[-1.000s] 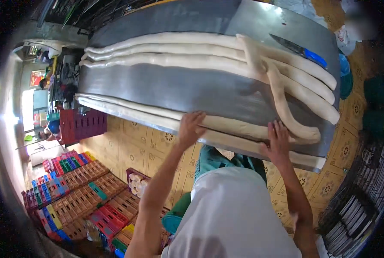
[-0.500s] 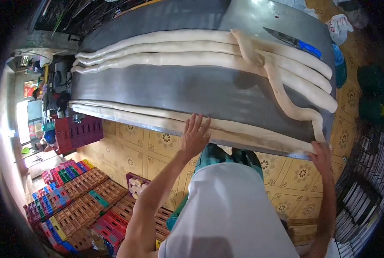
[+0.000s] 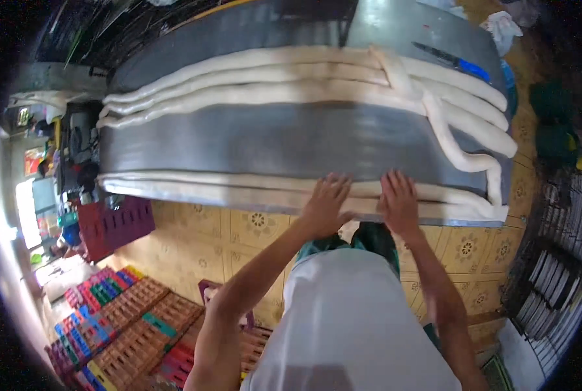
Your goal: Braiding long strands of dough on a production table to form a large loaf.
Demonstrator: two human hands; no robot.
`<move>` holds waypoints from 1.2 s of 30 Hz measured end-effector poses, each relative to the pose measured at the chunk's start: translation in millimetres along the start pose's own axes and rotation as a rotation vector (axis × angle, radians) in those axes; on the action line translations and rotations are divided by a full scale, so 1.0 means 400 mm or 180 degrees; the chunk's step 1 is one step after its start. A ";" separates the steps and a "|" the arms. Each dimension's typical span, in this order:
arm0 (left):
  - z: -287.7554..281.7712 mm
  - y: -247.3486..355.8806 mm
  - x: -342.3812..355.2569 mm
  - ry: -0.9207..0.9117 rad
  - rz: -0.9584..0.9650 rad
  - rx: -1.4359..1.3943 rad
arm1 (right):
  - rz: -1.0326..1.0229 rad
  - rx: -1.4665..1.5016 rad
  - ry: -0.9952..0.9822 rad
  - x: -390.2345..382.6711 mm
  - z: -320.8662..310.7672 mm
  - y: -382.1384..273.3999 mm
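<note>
A long grey metal table [image 3: 271, 140] carries several long white ropes of dough. Along the near edge lies one thick dough rope [image 3: 206, 189], and both hands press flat on it. My left hand [image 3: 327, 202] rests on it with fingers spread, and my right hand [image 3: 400, 202] lies close beside it, also flat. More dough ropes [image 3: 252, 81] run along the far side, and one thinner rope [image 3: 464, 153] curls across them down to the right corner. A knife with a blue handle [image 3: 457, 62] lies at the far right of the table.
Stacks of coloured plastic crates [image 3: 115, 332] fill the lower left on the patterned tile floor [image 3: 226, 228]. A dark red crate [image 3: 112, 225] stands under the table's left end. Wire racks [image 3: 558, 274] line the right side. A white cloth [image 3: 503, 26] lies at the far right.
My right hand has come in from the table's right corner to lie beside my left hand on the near dough rope. The view has shifted to the right along the table.
</note>
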State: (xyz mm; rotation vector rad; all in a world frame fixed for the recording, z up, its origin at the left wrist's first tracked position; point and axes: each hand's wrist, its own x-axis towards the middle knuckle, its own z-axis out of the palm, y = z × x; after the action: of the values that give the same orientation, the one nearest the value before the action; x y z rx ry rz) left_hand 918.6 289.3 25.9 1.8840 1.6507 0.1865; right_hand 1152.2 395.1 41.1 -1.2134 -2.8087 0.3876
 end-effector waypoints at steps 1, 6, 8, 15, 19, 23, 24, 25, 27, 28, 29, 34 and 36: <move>-0.002 -0.024 -0.020 0.0217 -0.0227 0.0308 | 0.0192 0.0032 -0.0300 -0.006 -0.003 -0.025; -0.001 -0.106 0.008 0.0728 -0.0558 0.1046 | -0.0136 -0.0272 0.0504 0.067 0.097 -0.129; -0.003 -0.110 0.017 0.0725 -0.0726 0.1011 | 0.0543 -0.0423 0.0427 0.098 0.130 -0.124; -0.029 -0.148 -0.087 -0.0489 -0.0608 0.0542 | 0.0616 -0.0060 -0.0180 0.031 0.092 -0.190; -0.038 -0.204 -0.056 0.0687 -0.0517 0.1160 | 0.0316 0.0207 0.0097 0.126 0.103 -0.272; -0.024 -0.217 -0.051 0.0873 -0.0601 0.1379 | 0.0483 -0.0089 0.0387 0.142 0.131 -0.237; -0.019 -0.208 -0.062 0.0823 -0.0314 0.1392 | 0.0175 -0.0089 0.0383 0.131 0.135 -0.217; -0.018 -0.188 -0.088 0.0420 -0.0300 0.1335 | 0.0037 -0.0089 0.0163 0.087 0.135 -0.214; -0.014 -0.169 -0.110 0.0074 -0.0260 0.1312 | 0.0085 -0.0077 0.0138 0.053 0.128 -0.202; -0.008 -0.168 -0.111 0.0248 -0.0395 0.1312 | 0.0070 -0.0028 0.0079 0.048 0.123 -0.198; -0.002 -0.166 -0.123 0.0286 -0.0577 0.1314 | 0.0076 0.0077 -0.0150 0.057 0.121 -0.199; -0.038 -0.176 -0.071 0.0541 -0.0888 0.0962 | 0.0208 0.0106 0.0690 0.107 0.105 -0.177; -0.041 -0.163 -0.091 0.0373 -0.0869 0.0836 | -0.0150 0.0263 -0.0298 0.065 0.096 -0.149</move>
State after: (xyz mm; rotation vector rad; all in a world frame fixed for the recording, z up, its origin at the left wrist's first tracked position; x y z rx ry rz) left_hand 847.8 262.9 14.9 1.8350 2.0771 -0.0360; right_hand 1086.3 366.8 17.9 -1.1392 -2.8608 0.5657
